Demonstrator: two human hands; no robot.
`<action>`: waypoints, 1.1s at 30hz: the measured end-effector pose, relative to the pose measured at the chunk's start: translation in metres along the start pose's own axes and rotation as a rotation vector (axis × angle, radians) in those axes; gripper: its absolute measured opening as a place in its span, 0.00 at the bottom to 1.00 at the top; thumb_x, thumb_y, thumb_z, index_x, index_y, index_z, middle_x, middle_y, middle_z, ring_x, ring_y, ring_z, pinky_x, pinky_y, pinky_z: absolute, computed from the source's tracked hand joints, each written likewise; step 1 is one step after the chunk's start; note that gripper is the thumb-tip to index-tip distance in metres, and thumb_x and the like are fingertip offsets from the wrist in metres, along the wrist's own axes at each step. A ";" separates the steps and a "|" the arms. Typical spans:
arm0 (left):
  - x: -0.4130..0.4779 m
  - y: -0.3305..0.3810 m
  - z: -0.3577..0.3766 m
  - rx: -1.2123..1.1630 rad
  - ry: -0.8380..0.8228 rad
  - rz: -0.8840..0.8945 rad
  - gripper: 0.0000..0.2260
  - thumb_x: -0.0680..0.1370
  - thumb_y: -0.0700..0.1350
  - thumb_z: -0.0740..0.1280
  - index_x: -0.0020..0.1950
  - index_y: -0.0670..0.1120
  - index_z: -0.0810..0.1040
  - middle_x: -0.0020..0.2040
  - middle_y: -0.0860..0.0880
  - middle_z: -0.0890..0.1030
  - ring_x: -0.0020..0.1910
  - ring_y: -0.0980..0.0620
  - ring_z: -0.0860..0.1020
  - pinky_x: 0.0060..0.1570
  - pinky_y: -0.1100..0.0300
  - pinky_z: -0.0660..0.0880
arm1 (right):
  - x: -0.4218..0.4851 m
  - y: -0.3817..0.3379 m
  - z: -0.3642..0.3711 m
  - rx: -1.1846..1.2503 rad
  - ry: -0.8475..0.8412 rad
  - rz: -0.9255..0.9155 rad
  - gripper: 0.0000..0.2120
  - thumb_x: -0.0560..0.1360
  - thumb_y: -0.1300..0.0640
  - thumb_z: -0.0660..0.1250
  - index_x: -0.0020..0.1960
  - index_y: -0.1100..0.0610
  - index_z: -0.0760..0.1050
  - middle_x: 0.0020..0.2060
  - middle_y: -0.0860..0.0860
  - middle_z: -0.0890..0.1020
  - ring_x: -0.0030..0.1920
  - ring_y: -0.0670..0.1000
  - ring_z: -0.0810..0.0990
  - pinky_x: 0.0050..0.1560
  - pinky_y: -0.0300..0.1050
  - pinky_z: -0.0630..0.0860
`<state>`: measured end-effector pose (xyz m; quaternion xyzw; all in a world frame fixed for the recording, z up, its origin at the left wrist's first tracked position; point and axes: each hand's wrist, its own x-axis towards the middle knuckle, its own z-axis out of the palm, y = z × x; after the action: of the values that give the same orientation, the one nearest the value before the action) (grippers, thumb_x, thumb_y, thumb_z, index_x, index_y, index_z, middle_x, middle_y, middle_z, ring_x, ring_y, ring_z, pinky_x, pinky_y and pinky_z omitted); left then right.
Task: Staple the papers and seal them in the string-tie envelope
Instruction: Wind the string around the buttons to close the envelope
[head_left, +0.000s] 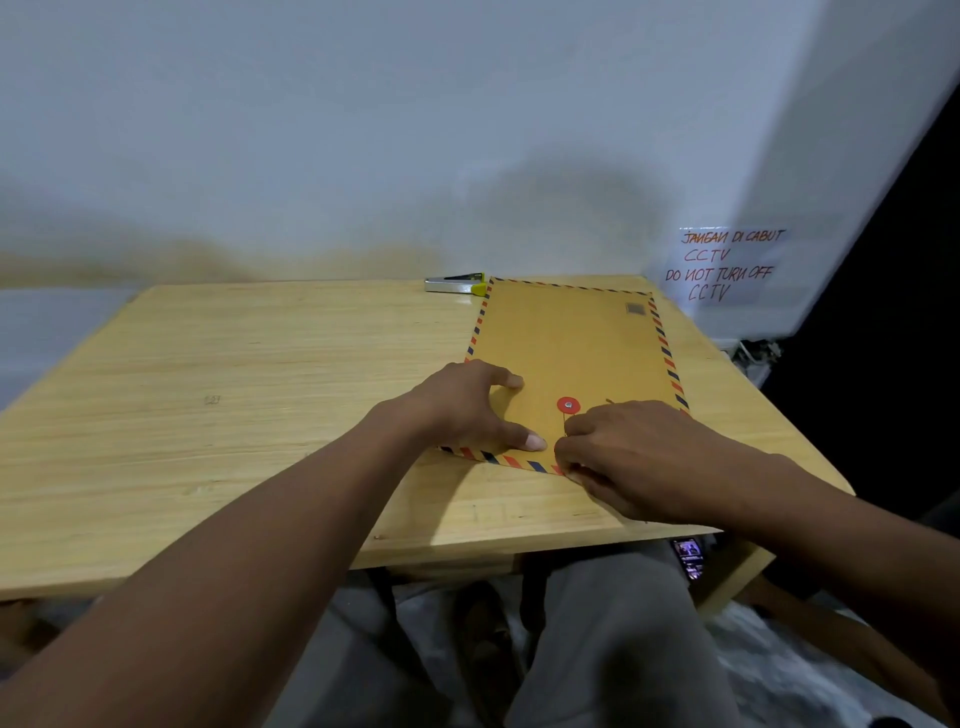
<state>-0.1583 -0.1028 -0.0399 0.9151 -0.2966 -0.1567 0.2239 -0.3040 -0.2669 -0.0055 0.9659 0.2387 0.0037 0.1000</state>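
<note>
Bare left hand (467, 405), bare right hand (639, 457); grey trousers (613, 649); one dark shoe (488, 644)

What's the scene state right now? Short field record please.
envelope: flat on the table, right side, striped border
closure: red disc near the close end; string runs from it to the right hand
left hand: presses the envelope's near left corner
right hand: fingers pinch the string by the near edge
stapler: far table edge, by the envelope's far left corner, untouched
papers: not in view
sign: handwritten, on the wall
</note>
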 end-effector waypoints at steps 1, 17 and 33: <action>0.000 0.000 0.000 -0.006 0.001 -0.002 0.43 0.64 0.66 0.77 0.76 0.57 0.68 0.67 0.47 0.73 0.64 0.46 0.74 0.55 0.55 0.76 | 0.001 0.000 0.001 0.007 0.003 -0.005 0.12 0.82 0.50 0.55 0.57 0.50 0.76 0.48 0.48 0.79 0.46 0.52 0.78 0.43 0.50 0.79; 0.000 -0.001 -0.002 -0.036 -0.012 0.003 0.43 0.64 0.66 0.77 0.76 0.58 0.68 0.71 0.48 0.71 0.67 0.47 0.72 0.56 0.56 0.75 | -0.002 0.000 0.015 0.264 0.068 0.083 0.09 0.81 0.51 0.57 0.50 0.50 0.76 0.44 0.45 0.77 0.44 0.48 0.74 0.45 0.48 0.74; 0.004 -0.005 -0.007 -0.079 -0.070 -0.005 0.40 0.67 0.63 0.78 0.76 0.59 0.68 0.66 0.42 0.75 0.62 0.41 0.75 0.45 0.58 0.71 | 0.016 0.013 0.017 0.494 0.089 0.139 0.06 0.79 0.51 0.64 0.49 0.47 0.80 0.42 0.44 0.81 0.41 0.45 0.76 0.43 0.49 0.76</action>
<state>-0.1495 -0.0995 -0.0368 0.9003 -0.2954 -0.2007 0.2489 -0.2832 -0.2740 -0.0203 0.9740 0.1697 -0.0053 -0.1502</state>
